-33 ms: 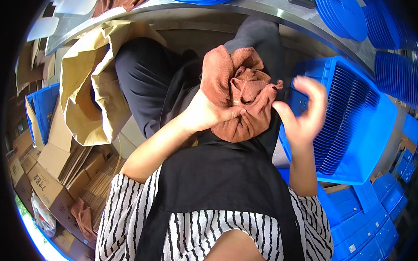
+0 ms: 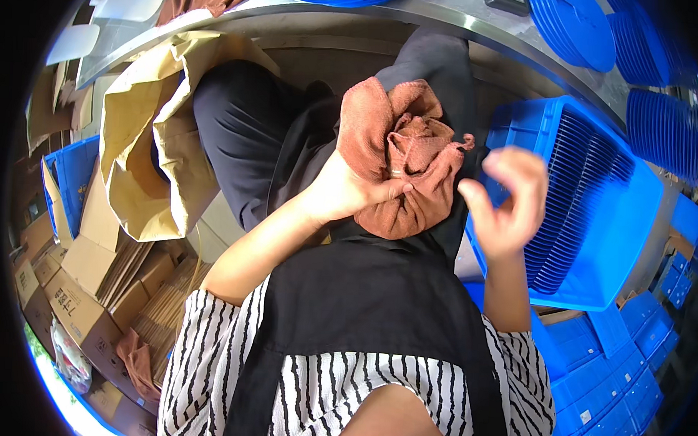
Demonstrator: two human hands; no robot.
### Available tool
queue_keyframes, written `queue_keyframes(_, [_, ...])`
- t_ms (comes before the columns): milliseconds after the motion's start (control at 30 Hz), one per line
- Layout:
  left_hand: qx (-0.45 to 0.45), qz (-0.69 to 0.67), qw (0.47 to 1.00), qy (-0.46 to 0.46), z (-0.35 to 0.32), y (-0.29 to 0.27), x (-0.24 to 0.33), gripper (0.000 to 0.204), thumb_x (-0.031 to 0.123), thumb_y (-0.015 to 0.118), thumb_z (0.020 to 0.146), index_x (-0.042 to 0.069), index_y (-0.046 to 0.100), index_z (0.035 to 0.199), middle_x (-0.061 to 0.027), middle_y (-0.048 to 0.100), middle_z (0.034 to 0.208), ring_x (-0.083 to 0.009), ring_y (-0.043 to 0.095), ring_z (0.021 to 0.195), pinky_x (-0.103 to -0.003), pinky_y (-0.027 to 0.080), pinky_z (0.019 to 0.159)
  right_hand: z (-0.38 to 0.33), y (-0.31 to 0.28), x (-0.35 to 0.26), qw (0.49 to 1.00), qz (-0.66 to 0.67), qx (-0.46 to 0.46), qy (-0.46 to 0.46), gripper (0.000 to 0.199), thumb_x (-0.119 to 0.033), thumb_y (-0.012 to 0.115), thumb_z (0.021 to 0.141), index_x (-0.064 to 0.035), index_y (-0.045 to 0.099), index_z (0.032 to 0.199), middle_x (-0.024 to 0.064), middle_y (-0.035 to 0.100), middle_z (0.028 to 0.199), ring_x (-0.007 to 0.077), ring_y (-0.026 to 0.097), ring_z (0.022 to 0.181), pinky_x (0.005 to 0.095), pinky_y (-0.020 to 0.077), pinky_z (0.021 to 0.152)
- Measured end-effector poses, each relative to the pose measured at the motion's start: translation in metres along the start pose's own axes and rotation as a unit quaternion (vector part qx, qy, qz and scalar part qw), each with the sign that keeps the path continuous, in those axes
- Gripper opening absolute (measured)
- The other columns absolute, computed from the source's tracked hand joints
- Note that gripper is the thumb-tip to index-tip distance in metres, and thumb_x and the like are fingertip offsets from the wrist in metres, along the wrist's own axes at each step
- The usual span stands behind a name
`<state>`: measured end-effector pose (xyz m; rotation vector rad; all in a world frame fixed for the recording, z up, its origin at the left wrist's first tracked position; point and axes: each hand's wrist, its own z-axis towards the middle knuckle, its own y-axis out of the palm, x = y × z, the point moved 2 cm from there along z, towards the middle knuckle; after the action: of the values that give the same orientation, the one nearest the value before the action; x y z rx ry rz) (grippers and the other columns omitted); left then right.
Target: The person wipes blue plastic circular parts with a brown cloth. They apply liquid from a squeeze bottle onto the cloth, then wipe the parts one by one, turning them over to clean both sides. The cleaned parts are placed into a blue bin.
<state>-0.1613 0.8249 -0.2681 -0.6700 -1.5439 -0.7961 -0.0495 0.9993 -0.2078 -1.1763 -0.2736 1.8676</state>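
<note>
Over my lap I hold a reddish-brown cloth (image 2: 411, 209), bunched up with thick folds around a gathered middle. My left hand (image 2: 342, 188) is closed on its lower left side, the thumb lying across the folds and the other fingers hidden beneath. A thin twisted end of the cloth sticks out toward the right. Just beyond that end, my right hand (image 2: 511, 204) is raised with nothing in it. Its thumb and curved fingers stay apart, slightly blurred, and it does not touch the cloth.
On my right stands a blue bin (image 2: 633, 220) holding a row of blue discs. Stacked blue round pieces (image 2: 575, 30) lie on the metal table (image 2: 463, 24) ahead. A yellowish sack (image 2: 128, 149) stands left of my knee, with cardboard boxes (image 2: 77, 301) further left.
The fingers of my right hand have bent inward and dropped a little. My left hand and the cloth look nearly the same.
</note>
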Motion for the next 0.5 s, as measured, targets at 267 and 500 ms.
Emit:
queue_keyframes(267, [0.006, -0.048, 0.994, -0.100, -0.004, 0.003, -0.008, 0.091, 0.002, 0.081, 0.070, 0.000, 0.029, 0.144, -0.0125, 0.044, 0.140, -0.0225, 0.041, 0.131, -0.037, 0.030, 0.112, -0.010, 0.022, -0.018, 0.945, 0.001, -0.324, -0.045, 0.014, -0.007, 0.064, 0.076, -0.0048, 0.065, 0.089, 0.0043, 0.059, 0.088, 0.0229, 0.059, 0.081, 0.0338, 0.0481, 0.069])
queue_keyframes(500, [0.011, -0.071, 0.992, -0.104, -0.006, 0.007, -0.015, 0.082, 0.006, 0.081, 0.073, 0.000, 0.035, 0.140, -0.0123, 0.049, 0.134, -0.0208, 0.045, 0.126, -0.036, 0.034, 0.109, -0.014, 0.020, -0.011, 0.931, -0.018, -0.359, -0.069, 0.017, -0.007, 0.069, 0.071, -0.0053, 0.063, 0.086, 0.0058, 0.057, 0.087, 0.0250, 0.058, 0.079, 0.0345, 0.0470, 0.068])
